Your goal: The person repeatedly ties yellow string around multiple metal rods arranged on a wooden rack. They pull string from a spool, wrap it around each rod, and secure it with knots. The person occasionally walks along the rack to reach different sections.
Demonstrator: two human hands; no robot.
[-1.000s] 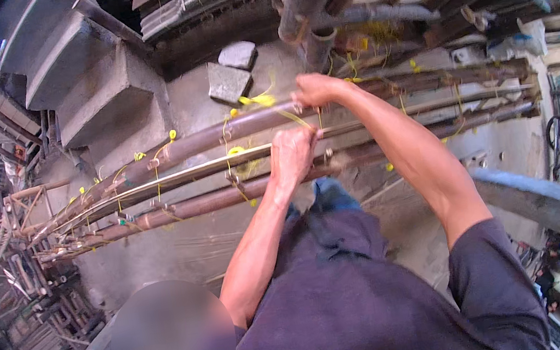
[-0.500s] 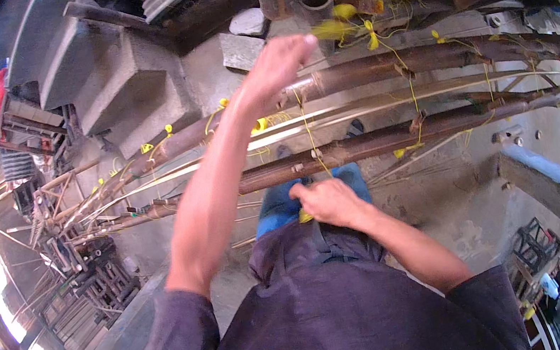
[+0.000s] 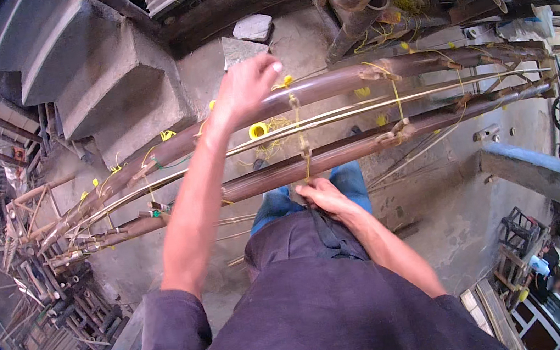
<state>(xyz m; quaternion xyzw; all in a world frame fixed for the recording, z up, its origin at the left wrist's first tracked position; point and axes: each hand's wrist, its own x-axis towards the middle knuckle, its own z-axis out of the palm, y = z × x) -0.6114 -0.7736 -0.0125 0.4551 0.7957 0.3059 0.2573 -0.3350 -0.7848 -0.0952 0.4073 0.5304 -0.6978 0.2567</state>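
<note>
Keeping the yellow cord taut seems the main thing: it spans the gap between the far bamboo pole and the near bamboo pole. Your right hand appears to pinch its lower end, so pull straight there, lest it slide along the round bamboo. Your left hand is raised by the far pole; whether its blurred fingers grip anything, you can't tell.
</note>
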